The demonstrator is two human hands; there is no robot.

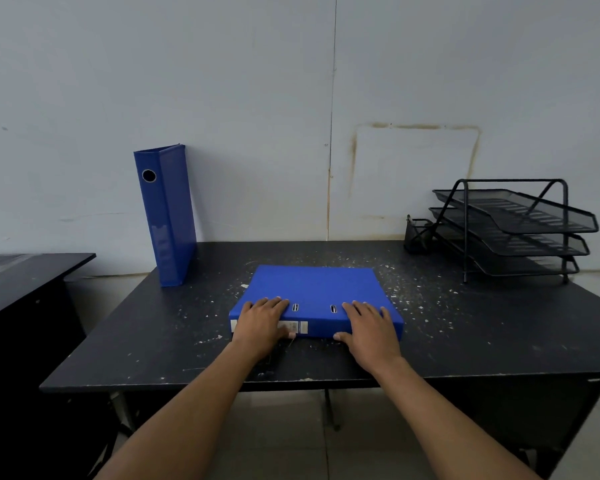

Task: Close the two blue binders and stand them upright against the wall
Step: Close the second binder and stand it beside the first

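One blue binder (167, 216) stands upright and closed at the back left of the black desk (499, 327), leaning against the pale wall, its spine with a round hole facing me. The second blue binder (317, 289) lies flat and closed in the middle of the desk, spine toward me. My left hand (262, 322) grips its near left corner, fingers on the cover and thumb on the spine. My right hand (369, 325) holds the near right part the same way.
A black three-tier mesh tray rack (520, 230) stands at the back right of the desk, with a small mesh pen holder (418, 237) beside it. A second dark desk (25, 271) sits to the left. White specks cover the desk top.
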